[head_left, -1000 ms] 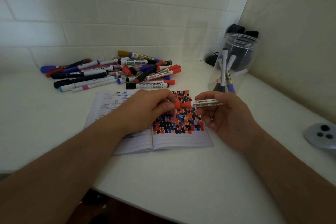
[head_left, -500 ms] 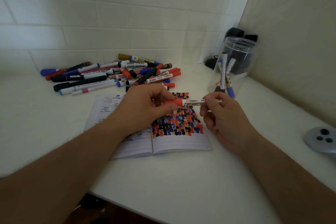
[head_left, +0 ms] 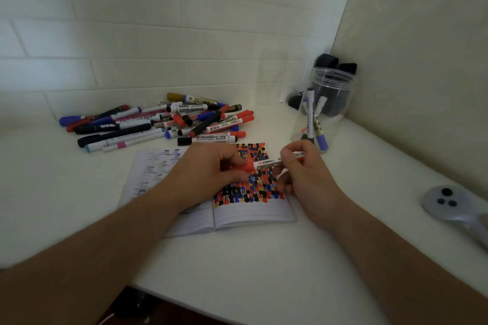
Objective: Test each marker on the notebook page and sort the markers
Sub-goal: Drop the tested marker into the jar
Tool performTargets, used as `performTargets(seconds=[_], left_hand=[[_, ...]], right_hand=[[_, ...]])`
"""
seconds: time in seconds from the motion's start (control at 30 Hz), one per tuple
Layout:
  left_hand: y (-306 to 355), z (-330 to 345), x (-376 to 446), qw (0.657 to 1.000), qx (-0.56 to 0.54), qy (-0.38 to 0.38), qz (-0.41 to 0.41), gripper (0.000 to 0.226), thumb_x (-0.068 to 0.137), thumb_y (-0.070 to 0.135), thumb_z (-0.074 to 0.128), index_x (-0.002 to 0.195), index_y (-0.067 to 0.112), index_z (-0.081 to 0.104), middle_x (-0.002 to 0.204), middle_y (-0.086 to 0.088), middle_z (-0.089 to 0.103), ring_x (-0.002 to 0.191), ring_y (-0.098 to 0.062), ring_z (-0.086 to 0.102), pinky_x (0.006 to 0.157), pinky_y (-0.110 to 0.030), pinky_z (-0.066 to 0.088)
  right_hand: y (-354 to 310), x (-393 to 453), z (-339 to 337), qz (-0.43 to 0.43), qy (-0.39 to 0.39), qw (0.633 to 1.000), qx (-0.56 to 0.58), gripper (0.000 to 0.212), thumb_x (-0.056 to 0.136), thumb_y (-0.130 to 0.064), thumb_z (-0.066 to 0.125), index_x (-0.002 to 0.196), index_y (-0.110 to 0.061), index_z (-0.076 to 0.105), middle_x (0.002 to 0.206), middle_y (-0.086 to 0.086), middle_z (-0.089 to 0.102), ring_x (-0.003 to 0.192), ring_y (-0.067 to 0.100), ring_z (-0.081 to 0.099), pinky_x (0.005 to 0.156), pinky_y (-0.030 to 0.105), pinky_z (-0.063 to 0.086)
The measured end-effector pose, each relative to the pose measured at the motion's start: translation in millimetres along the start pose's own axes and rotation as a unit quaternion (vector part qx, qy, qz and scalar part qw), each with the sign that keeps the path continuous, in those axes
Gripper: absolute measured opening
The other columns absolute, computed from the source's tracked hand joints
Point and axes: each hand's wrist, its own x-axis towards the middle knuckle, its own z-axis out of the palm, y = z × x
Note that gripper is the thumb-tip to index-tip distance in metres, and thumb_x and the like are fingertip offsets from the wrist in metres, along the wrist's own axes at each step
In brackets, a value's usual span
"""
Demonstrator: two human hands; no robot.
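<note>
We note both hands over the open lined notebook (head_left: 245,212), which lies on the white table (head_left: 264,272) near its middle. The left hand (head_left: 208,174) has its fingers curled round the orange-red cap (head_left: 244,167) of a white-barrelled whiteboard marker (head_left: 269,164); the right hand (head_left: 303,174) pinches the marker's barrel between thumb and forefinger. The marker lies roughly level, above the right-hand page, and the cap meets the barrel; whether it is fully seated we cannot tell. That page bears a dense block of small black, red and blue ink dabs (head_left: 248,187); the left-hand page shows faint bluish marks. Toward the table's back edge, against the white tiled wall (head_left: 158,34), lies a loose pile of markers (head_left: 163,121) with black, blue, red and gold caps, just beyond the notebook. In the back right corner stands a clear plastic jar (head_left: 326,105) holding a few markers upright, one with a blue cap down. At the table's right edge lies a pale round object with three dark spots (head_left: 446,202).
</note>
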Motion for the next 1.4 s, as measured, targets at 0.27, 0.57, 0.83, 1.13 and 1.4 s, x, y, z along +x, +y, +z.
performTargets(seconds=[0.27, 0.57, 0.83, 1.13, 1.4], left_hand=[[-4, 8, 5, 0.961, 0.258, -0.008, -0.098, 0.034, 0.097, 0.067, 0.044, 0.112, 0.043, 0.061, 0.109, 0.011, 0.054, 0.102, -0.012, 0.051, 0.09, -0.036, 0.05], [-2, -38, 15, 0.966, 0.043, -0.205, -0.15, 0.023, 0.097, 0.027, 0.068, 0.116, 0.039, 0.074, 0.112, 0.021, 0.062, 0.102, 0.002, 0.058, 0.094, -0.023, 0.046], [-16, -42, -3, 0.978, -0.032, -0.112, -0.17, 0.017, 0.094, 0.028, 0.073, 0.101, 0.044, 0.075, 0.109, 0.023, 0.065, 0.098, 0.004, 0.061, 0.084, -0.014, 0.046], [-49, -45, 25, 0.964, 0.194, 0.026, -0.179, 0.024, 0.092, 0.043, 0.071, 0.111, 0.048, 0.057, 0.115, 0.008, 0.047, 0.101, -0.012, 0.051, 0.087, -0.028, 0.047], [-64, -37, 40, 0.934, 0.325, -0.054, -0.135, 0.036, 0.107, 0.051, 0.034, 0.141, 0.053, 0.046, 0.129, 0.0, 0.053, 0.112, -0.02, 0.057, 0.09, -0.038, 0.053]], right_hand=[[-50, 0, -51, -0.103, 0.226, 0.966, 0.074, 0.04, 0.096, -0.012, 0.072, 0.12, -0.021, 0.042, 0.089, 0.015, 0.075, 0.06, 0.021, 0.068, 0.059, 0.028, 0.058], [-157, 65, -112, -0.236, 0.314, 0.912, -0.121, 0.035, 0.101, -0.025, 0.062, 0.129, -0.029, 0.04, 0.103, -0.002, 0.075, 0.059, 0.021, 0.073, 0.061, 0.033, 0.06], [-97, 107, -98, -0.191, 0.21, 0.86, -0.424, 0.017, 0.102, -0.028, 0.054, 0.116, -0.026, 0.064, 0.098, 0.009, 0.074, 0.086, 0.029, 0.066, 0.08, 0.04, 0.056], [-29, 45, -45, -0.229, 0.278, 0.904, -0.232, 0.017, 0.095, -0.009, 0.064, 0.1, -0.025, 0.065, 0.104, -0.003, 0.059, 0.077, 0.001, 0.052, 0.07, 0.006, 0.038], [4, 41, -8, -0.204, 0.085, 0.946, -0.239, 0.023, 0.095, -0.011, 0.068, 0.101, -0.032, 0.063, 0.091, -0.012, 0.058, 0.072, 0.007, 0.057, 0.064, 0.019, 0.046]])
